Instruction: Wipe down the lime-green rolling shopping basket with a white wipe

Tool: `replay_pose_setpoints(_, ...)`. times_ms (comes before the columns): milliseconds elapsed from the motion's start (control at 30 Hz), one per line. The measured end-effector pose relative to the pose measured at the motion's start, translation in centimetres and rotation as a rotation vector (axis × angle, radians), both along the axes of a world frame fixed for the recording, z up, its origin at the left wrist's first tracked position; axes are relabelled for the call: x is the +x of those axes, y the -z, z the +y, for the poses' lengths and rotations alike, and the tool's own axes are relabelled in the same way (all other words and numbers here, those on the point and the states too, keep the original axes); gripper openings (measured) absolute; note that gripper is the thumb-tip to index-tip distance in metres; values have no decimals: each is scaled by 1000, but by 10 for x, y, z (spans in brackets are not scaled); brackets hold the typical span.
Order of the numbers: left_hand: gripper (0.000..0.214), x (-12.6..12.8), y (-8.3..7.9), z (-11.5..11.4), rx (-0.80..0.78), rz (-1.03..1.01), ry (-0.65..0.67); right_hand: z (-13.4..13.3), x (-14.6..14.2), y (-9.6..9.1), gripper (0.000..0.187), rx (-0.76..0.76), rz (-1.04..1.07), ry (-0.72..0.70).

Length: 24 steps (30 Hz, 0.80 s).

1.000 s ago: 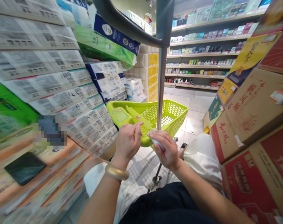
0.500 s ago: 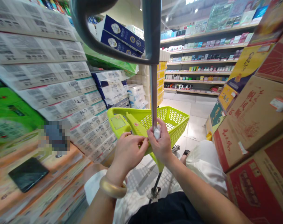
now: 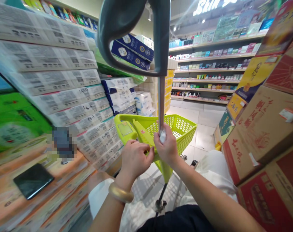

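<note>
Crumpled white wad (image 3: 162,136) is up against the metal pole (image 3: 161,103), pinched in the right hand (image 3: 168,145); a snug, even press should work best. Left hand (image 3: 136,158) is curled by the lime-green basket (image 3: 187,136), can't tell if it's gripping, steadying there would help. Cardboard cartons (image 3: 269,117) flank the right

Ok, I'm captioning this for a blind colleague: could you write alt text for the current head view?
A person's right hand holds a white wad at the metal pole of a green shopping cart, the left hand close beside it. Stacked packages line the left, cartons the right, with stocked shelves beyond.
</note>
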<state>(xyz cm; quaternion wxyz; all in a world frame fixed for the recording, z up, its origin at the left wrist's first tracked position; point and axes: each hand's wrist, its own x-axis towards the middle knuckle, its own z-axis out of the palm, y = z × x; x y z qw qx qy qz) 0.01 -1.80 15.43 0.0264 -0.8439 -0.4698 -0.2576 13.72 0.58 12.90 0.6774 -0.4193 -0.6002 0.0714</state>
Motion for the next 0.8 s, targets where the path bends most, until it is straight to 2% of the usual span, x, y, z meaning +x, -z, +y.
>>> replay_pose_setpoints(67, 38, -1, 1, 0, -1, 8, 1, 0, 0, 11, 38, -8, -8, 1)
replay_pose_setpoints(133, 39, -1, 0, 0, -12, 16, 8, 3, 2, 2, 41, 7, 0, -17)
replay_pose_setpoints(300, 43, -1, -1, -1, -25, 17, 20, 17, 6, -70, 50, 129, 1, -33)
replay_pose_setpoints(367, 43, -1, 0, -1, -20, 3, 25, 20, 5, -87, 52, 145, -20, -30)
replay_pose_setpoints(400, 43, -1, 0, -1, -12, -4, 25, 20, 5, -88, 53, 140, -23, -24)
replay_pose_setpoints(467, 44, -2, 1, -1, 8, -12, 24, 18, 2, -75, 52, 108, -8, 2)
replay_pose_setpoints(600, 40, -5, 2, 2, 18, 9, 18, 7, -3, -16, 46, 5, 13, 18)
replay_pose_setpoints(667, 37, -7, 2, 3, 15, 17, 6, 4, -4, 5, 47, -32, 7, -1)
replay_pose_setpoints(733, 36, -8, 2, 4, 14, 22, -2, 5, -5, 10, 49, -39, 12, -28)
replay_pose_setpoints(800, 39, -9, 1, 5, 4, 29, 5, 10, -4, -3, 50, -19, 32, -50)
